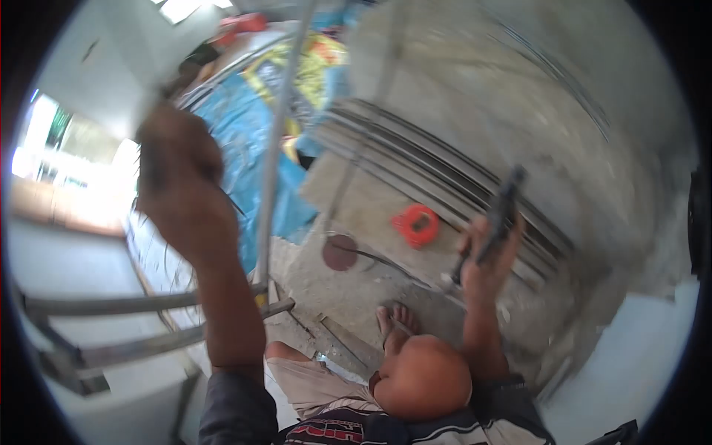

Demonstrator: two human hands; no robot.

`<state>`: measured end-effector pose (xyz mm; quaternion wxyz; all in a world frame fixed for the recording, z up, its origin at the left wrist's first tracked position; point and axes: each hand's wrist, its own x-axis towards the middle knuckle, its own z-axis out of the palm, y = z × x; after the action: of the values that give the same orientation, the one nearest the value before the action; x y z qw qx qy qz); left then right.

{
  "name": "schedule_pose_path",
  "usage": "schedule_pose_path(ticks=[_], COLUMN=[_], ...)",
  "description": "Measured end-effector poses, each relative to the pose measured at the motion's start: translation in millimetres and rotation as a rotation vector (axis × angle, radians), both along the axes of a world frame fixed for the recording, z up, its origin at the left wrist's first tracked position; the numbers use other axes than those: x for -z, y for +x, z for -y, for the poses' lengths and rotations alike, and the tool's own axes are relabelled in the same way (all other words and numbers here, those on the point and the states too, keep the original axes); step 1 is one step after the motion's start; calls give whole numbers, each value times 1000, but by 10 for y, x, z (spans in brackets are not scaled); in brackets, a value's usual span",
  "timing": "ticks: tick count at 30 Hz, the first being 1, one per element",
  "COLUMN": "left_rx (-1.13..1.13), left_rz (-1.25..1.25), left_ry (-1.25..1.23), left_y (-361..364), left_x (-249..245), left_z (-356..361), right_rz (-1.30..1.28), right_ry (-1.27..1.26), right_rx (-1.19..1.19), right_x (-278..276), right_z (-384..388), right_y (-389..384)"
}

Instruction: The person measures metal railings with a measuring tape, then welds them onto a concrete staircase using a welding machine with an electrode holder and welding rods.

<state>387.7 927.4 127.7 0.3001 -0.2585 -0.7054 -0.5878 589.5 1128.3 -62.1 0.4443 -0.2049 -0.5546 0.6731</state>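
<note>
My left hand [178, 170] is raised on the left side, strongly blurred. Its fingers look bent, but the smear hides whether anything is in them. A thin upright metal bar [278, 141] stands just to the right of that forearm. On the right, my right hand [489, 259] is wrapped round a dark, elongated tool [504, 211], tilted with its upper end away from me; blur hides its exact kind. Left of this hand, a red ring-shaped object [417, 226] lies on a pale surface. A dark cable [378, 259] runs from near a brownish-red disc [340, 253] toward the right hand.
Several long metal bars [437, 167] lie side by side beyond the red object. Blue sheeting [241, 141] covers part of the upper left. Metal rails [141, 304] cross at lower left. My bare foot [400, 319] and a flat strip [343, 341] are on the rough floor.
</note>
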Motion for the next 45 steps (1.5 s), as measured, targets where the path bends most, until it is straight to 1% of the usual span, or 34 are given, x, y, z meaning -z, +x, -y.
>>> schedule_pose_path(ticks=[2,3,4,5,6,7,9,11,12,13,14,15,16,17,18,19,20,21,22,25,26,28,30,35,38,40,45], left_rx=[36,21,34,-14,-51,-126,-130,-268,-347,-413,-502,-569,-642,-665,-725,-742,-763,-757,-783,-841,-875,-880,-890,-866,-870,-874,-921], left_rz=[293,377,489,468,465,437,486,425,439,465,459,331,301,209,94,40,-6,-11,-22,-45,1,-70,-91,-142,-137,-148,-130], left_ry=[113,122,70,24,-22,21,-176,-136,-7,61,24,48,34,-9,-115,-116,-116,-39,-43,-135,-101,-62,-73,-121,-97,-131,-132], left_y=[257,387,521,633,775,968,1406,1702,1787,1855,1877,1850,1843,1820,1801,1782,1774,1761,1738,1695,1664,1520,1467,1343,1334,1328,1330], left_x=[305,420,426,558,572,540,315,173,77,-84,-224,-305,-381,-398,-420,-452,-460,-437,-448,-557,-634,-698,-718,-722,-731,-747,-794], left_z=[409,618,871,1134,1380,1651,2101,2491,2629,2767,2896,2954,3012,3072,3081,3036,2972,2891,2849,2815,2781,2779,2788,2894,2886,2867,2837], right_rz=[139,171,114,61,13,-30,-74,-69,-63,-49,-242,-454,-467,-375,-281,-300,-129,50,33,5,4,-72,-90,-88,-180,-151,-199], right_ry=[52,205,186,169,193,229,278,469,559,571,547,514,510,412,311,303,306,316,313,313,317,353,381,395,411,420,479], right_rx=[7,-33,-94,-156,-272,-288,-298,-310,-311,-314,-318,-315,-312,-501,-693,-707,-778,-850,-875,-886,-894,-947,-966,-929,-871,-900,-908], right_x=[-137,-130,-244,-393,-538,-720,-1173,-1703,-1907,-2039,-2091,-2057,-1980,-1858,-1708,-1545,-1398,-1314,-1279,-1178,-1140,-1167,-1284,-1352,-1369,-1394,-1376], right_z=[118,128,265,384,524,664,944,1218,1349,1481,1600,1686,1713,1718,1714,1705,1677,1627,1589,1453,1401,1349,1331,1237,1206,1195,1259], right_y=[45,78,13,-120,-303,-426,-544,-720,-838,-993,-1140,-1219,-1273,-1341,-1396,-1427,-1425,-1410,-1416,-1424,-1428,-1415,-1309,-1103,-1040,-988,-990])
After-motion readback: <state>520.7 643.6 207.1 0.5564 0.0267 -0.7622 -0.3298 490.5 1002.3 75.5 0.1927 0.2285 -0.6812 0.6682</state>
